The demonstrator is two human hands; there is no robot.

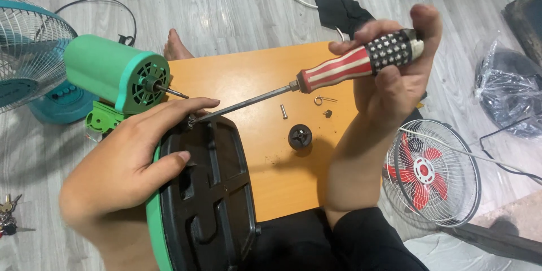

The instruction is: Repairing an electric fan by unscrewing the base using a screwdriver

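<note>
Red-and-white striped, with a dark studded cap, the plastic handle of the long steel screwdriver [344, 70] sat in the right hand [395, 68], whose fingers were wrapped tight around it. Its tip met a small screw [192, 118] at the top edge of the black ribbed fan base with green rim [206, 192]. The left hand [130, 164] lay spread on this base, fingers pressing its upper edge.

The base overhung the near-left edge of the orange wooden tabletop [254, 79], just beside the green cylindrical fan motor [116, 73]. The middle of the tabletop was mostly open room.

On it lay one black round knob [300, 136], one small metal pin [284, 111], one wire clip [324, 100] and one tiny dark nut [328, 113]. Two caged fans stood on the floor.
</note>
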